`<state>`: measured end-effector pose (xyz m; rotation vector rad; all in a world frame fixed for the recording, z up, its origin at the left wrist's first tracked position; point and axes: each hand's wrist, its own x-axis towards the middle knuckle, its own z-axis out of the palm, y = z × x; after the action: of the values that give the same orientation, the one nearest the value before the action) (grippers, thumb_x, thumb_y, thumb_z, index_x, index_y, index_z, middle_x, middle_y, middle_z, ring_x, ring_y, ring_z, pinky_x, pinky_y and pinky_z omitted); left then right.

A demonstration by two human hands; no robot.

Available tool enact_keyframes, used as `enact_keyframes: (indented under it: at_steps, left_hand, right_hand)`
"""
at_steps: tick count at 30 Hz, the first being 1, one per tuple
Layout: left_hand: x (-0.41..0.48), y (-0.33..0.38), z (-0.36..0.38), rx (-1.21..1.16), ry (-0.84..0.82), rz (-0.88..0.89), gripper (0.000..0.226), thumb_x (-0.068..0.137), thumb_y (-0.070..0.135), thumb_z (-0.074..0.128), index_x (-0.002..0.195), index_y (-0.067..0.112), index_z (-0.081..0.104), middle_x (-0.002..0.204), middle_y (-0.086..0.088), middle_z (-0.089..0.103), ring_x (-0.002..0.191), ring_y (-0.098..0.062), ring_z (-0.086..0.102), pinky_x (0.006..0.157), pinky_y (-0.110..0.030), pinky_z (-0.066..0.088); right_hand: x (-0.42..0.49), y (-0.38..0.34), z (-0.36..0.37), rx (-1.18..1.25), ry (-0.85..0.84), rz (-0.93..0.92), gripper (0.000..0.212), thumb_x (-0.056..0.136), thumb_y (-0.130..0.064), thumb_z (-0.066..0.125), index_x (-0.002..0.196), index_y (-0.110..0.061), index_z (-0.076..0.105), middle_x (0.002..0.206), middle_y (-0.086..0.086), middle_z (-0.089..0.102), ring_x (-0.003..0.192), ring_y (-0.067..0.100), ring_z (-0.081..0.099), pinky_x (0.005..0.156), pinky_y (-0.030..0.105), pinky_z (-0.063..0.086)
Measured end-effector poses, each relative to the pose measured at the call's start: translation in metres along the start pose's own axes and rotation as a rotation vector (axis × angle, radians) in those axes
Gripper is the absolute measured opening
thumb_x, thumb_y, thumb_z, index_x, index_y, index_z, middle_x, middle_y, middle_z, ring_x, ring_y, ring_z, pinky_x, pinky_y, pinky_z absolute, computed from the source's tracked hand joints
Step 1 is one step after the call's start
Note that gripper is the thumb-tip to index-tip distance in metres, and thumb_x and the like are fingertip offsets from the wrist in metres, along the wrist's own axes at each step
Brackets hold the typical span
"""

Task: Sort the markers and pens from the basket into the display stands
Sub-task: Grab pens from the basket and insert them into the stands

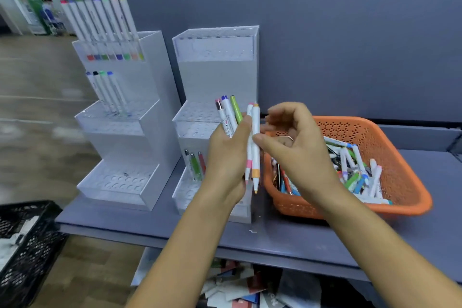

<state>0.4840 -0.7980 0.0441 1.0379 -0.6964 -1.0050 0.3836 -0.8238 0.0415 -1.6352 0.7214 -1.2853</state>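
On a grey-blue counter [275,237], backed by a panel [350,45] of the same colour, stand two stepped display stands of clear and white plastic. The left stand [155,77] holds a row of white markers [100,20] with coloured caps in its top tier, and four more markers [107,92] in its middle tier. The right stand [217,77] holds three pens [195,165] upright in its bottom tier.

Just to the right of this stand sits an orange perforated basket [412,182], with a loose heap of pens and markers [355,165] inside. A black crate [30,245] sits low at the left edge, off the counter.

Two bare arms reach in from below. The left hand [227,155] is in front of the right stand, fingers curled around a bunch of pens [228,115] that fan upward, among them a green one and a blue-capped one.

The right hand [297,150] is above the basket's near corner. Its thumb and curled fingers pinch a white orange-banded pen [255,157], held upright between the two hands. A pink-banded pen [249,157] stands touching it; which hand holds that one cannot be told.
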Motion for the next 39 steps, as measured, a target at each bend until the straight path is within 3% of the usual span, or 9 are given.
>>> enact_keyframes:
  at_steps: [3,9,15,19,21,25,29,34,39]
  left_hand:
    - [0.008,0.015,-0.029,0.038,0.02,0.062,0.015,0.096,0.023,0.054,0.09,0.013,0.063,0.066,0.003,0.066,0.064,-0.014,0.064,0.054,-0.022,0.049]
    - [0.032,0.043,-0.087,0.112,0.116,0.081,0.023,0.094,0.03,0.057,0.091,0.011,0.069,0.072,-0.004,0.069,0.074,-0.021,0.068,0.067,-0.033,0.054]
    - [0.047,0.059,-0.142,0.08,0.158,0.08,0.026,0.095,0.03,0.055,0.094,0.009,0.069,0.089,-0.013,0.073,0.084,-0.024,0.071,0.073,-0.033,0.057]
    - [0.058,0.073,-0.179,0.026,0.255,0.04,0.023,0.095,0.028,0.056,0.077,0.014,0.057,0.057,0.0,0.055,0.047,-0.012,0.053,0.043,-0.02,0.042]
    - [0.065,0.081,-0.196,-0.062,0.301,-0.005,0.024,0.095,0.026,0.056,0.076,0.014,0.051,0.05,0.004,0.048,0.039,-0.008,0.045,0.039,-0.016,0.037]
    - [0.074,0.1,-0.227,-0.29,0.285,-0.118,0.024,0.095,0.029,0.056,0.083,0.009,0.054,0.066,-0.003,0.053,0.044,-0.009,0.058,0.044,-0.018,0.048]
    - [0.079,0.12,-0.245,-0.499,0.211,-0.224,0.02,0.096,0.023,0.055,0.086,0.006,0.059,0.06,-0.006,0.065,0.05,-0.013,0.065,0.052,-0.026,0.055]
    - [0.087,0.13,-0.254,-0.594,0.136,-0.272,0.011,0.097,0.011,0.049,0.098,0.004,0.057,0.064,-0.01,0.067,0.06,-0.017,0.067,0.066,-0.041,0.056]
    - [0.093,0.126,-0.261,-0.543,0.069,-0.308,0.017,0.097,0.007,0.047,0.102,0.002,0.063,0.077,-0.011,0.074,0.065,-0.018,0.072,0.065,-0.033,0.059]
  right_hand:
    - [0.011,-0.004,0.03,0.138,-0.072,0.106,0.058,0.079,0.009,0.066,0.122,-0.024,0.047,0.112,-0.002,0.061,0.1,0.005,0.062,0.078,0.018,0.052]
    - [0.03,-0.005,0.094,0.03,-0.167,0.066,0.064,0.08,0.008,0.065,0.127,-0.032,0.05,0.115,-0.006,0.063,0.11,0.004,0.058,0.088,0.029,0.054]
    - [0.05,-0.005,0.158,-0.021,-0.21,0.042,0.047,0.075,0.008,0.069,0.109,-0.024,0.06,0.098,-0.005,0.069,0.092,0.005,0.065,0.082,0.03,0.055]
    - [0.071,-0.005,0.19,0.053,-0.187,0.003,0.04,0.081,0.008,0.065,0.104,-0.024,0.059,0.089,0.003,0.066,0.089,0.023,0.067,0.083,0.032,0.056]
    - [0.085,-0.007,0.201,0.1,-0.15,-0.032,0.042,0.082,0.01,0.063,0.102,-0.026,0.057,0.092,0.01,0.066,0.089,0.026,0.068,0.074,0.028,0.056]
    - [0.114,-0.014,0.215,0.047,-0.017,-0.157,0.035,0.082,0.008,0.063,0.1,-0.02,0.057,0.097,0.008,0.064,0.086,0.019,0.067,0.071,0.028,0.057]
    - [0.14,-0.011,0.228,-0.206,0.134,-0.327,0.029,0.082,-0.002,0.065,0.106,-0.017,0.056,0.093,-0.007,0.063,0.085,0.009,0.066,0.076,0.034,0.058]
    - [0.157,0.002,0.249,-0.418,0.137,-0.446,0.026,0.085,-0.005,0.066,0.108,-0.012,0.057,0.093,-0.01,0.06,0.08,0.003,0.062,0.073,0.014,0.052]
    - [0.161,0.014,0.258,-0.55,0.104,-0.478,0.025,0.085,-0.004,0.066,0.108,-0.009,0.059,0.091,-0.01,0.058,0.077,0.007,0.059,0.073,0.005,0.047]
